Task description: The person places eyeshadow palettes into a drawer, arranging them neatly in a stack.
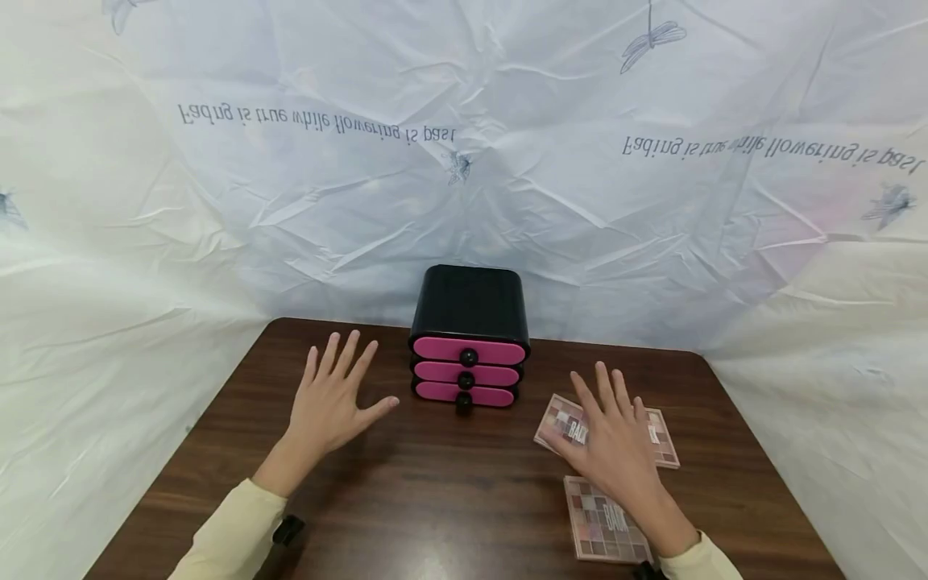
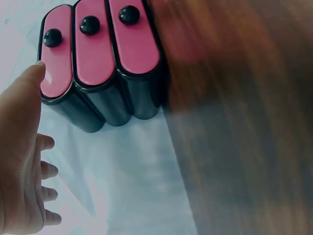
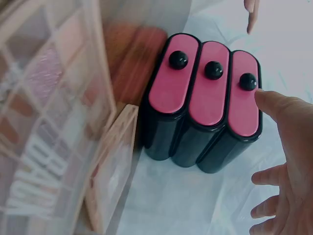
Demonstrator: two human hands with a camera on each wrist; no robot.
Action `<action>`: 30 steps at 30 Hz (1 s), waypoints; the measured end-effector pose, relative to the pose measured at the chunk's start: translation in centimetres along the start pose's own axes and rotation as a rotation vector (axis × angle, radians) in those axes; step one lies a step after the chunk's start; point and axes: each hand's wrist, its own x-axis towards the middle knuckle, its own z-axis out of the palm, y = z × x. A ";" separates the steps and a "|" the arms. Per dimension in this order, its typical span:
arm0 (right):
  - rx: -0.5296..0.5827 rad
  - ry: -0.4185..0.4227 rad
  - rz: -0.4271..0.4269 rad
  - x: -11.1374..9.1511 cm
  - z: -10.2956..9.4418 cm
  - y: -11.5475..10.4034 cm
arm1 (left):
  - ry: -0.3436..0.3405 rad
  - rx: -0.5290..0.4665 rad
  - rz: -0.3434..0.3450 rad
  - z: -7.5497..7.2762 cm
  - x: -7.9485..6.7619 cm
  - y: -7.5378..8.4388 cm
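Going by the middle of the bench (image 1: pixel 435 491), the left hand (image 1: pixel 326 411) is out at 10 o'clock and the right hand (image 1: pixel 616 447) at 3, fingers spread wide on both and no hold on anything. Black drawer unit (image 1: pixel 471 302) is at 12 o'clock, its 3 pink drawers (image 1: pixel 435 372) looking pushed in. The near palette (image 1: pixel 605 532) lies flat at 4 o'clock, and the farther palette stuff (image 1: pixel 558 419) is at about 3, partly behind the right hand; can't tell if that's 1 piece or 2, or if the hand touches it. IMO the first grip is what matters: take a palette by opposite edges, thumb on 1 side and fingers on the other, no pressing on the patterned top, and keep it level. For a drawer, I'd steady the unit's top with the left hand and draw the knob (image 1: pixel 469 357) straight toward 6 o'clock, since the whole unit looks light enough to slide.
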 end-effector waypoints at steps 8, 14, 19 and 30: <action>0.065 -0.044 -0.010 1.0 -0.7 -1.8 | 0.040 -0.065 0.049 -1.2 2.6 0.6; 0.146 -0.017 -0.021 1.7 -0.7 -3.2 | 0.053 -0.125 0.078 -1.7 4.3 0.9; 0.164 0.022 -0.028 2.1 -0.6 -4.1 | 0.038 -0.162 0.099 -1.8 5.7 1.0; 0.330 0.081 -0.021 2.7 0.7 -6.3 | 0.027 -0.260 0.184 -1.2 7.8 0.7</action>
